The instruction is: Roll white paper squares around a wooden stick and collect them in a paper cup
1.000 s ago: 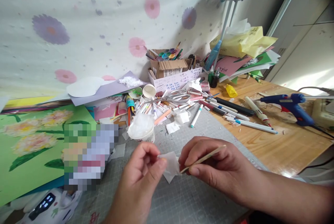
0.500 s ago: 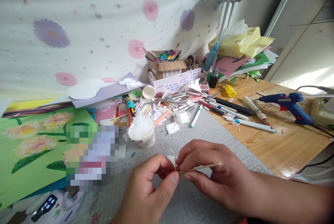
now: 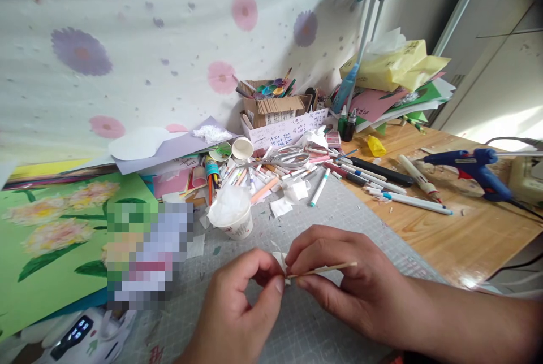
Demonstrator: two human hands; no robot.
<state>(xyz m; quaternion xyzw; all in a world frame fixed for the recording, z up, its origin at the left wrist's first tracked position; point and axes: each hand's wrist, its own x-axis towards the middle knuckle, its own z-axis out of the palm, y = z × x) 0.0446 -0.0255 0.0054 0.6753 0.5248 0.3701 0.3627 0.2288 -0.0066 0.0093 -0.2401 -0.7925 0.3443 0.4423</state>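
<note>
My right hand [image 3: 348, 285] pinches a thin wooden stick [image 3: 341, 266] between thumb and fingers. The stick slants, its free end up to the right and its other end between both hands. My left hand [image 3: 244, 296] is closed, thumb and forefinger pressed together on a small white piece of tissue or thin paper [image 3: 280, 260] at the stick's near end. My fingertips partly hide this piece. Beneath both hands lies a grey cutting mat [image 3: 305, 330]. Just behind my left hand stands a paper cup [image 3: 240, 227], with white tissue [image 3: 231, 204] heaped in it.
Markers [image 3: 320, 187], scissors [image 3: 291, 157] and tissue scraps [image 3: 288, 200] clutter the mat's back. A blue glue gun [image 3: 470, 169] lies on the wooden table [image 3: 466, 234] at right. Green flower artwork [image 3: 63, 268] and a white device with a display [image 3: 76, 336] are at left.
My left thumb has shifted slightly up and left, away from my right thumb. More of the white piece shows between my hands, and the stick has moved a little left.
</note>
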